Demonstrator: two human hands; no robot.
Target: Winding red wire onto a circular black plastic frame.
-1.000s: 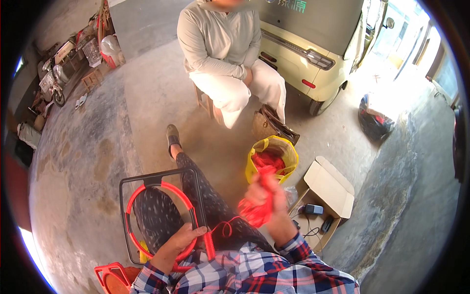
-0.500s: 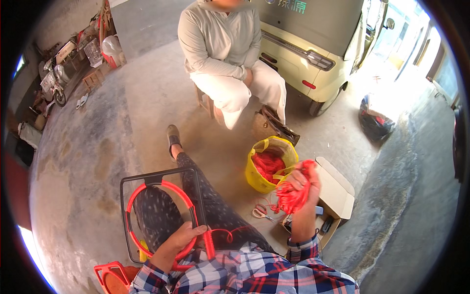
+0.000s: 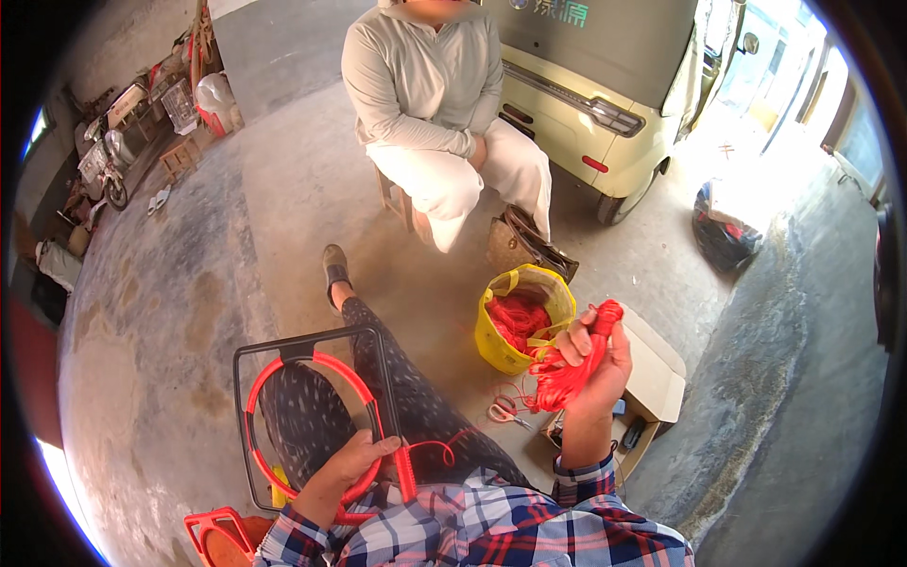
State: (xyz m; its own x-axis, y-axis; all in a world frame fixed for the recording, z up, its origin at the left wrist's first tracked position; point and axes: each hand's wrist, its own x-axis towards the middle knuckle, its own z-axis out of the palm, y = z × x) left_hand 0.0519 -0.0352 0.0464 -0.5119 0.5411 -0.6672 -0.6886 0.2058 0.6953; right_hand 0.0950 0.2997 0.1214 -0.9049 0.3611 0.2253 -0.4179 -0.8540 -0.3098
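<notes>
A bundle of red cord (image 3: pixel 564 382) is gripped in my right hand (image 3: pixel 609 374), its knotted top sticking up above my fingers. My left hand (image 3: pixel 357 457) is closed on a black rectangular frame (image 3: pixel 236 406) with a ring inside it, mostly wrapped in red cord (image 3: pixel 351 366). Beside my left thumb is a red cord-wrapped stub (image 3: pixel 405 474). A thin loose strand curls from it over my thigh. Past my right hand stands a yellow bucket-like bag (image 3: pixel 490 352) full of red cord. Red-handled scissors (image 3: pixel 506 409) lie on the floor near it.
An open cardboard box (image 3: pixel 652 354) with small items sits at my right. Across from me, a person (image 3: pixel 425 85) sits on a stool beside a brown handbag (image 3: pixel 510 248). Behind is a pale vehicle (image 3: pixel 605 123). An orange-red frame (image 3: pixel 222 529) is at my lower left.
My right hand has turned slightly and shifted a little right with the cord bundle, which now shows its knotted top more plainly. My left hand and the frame have barely moved.
</notes>
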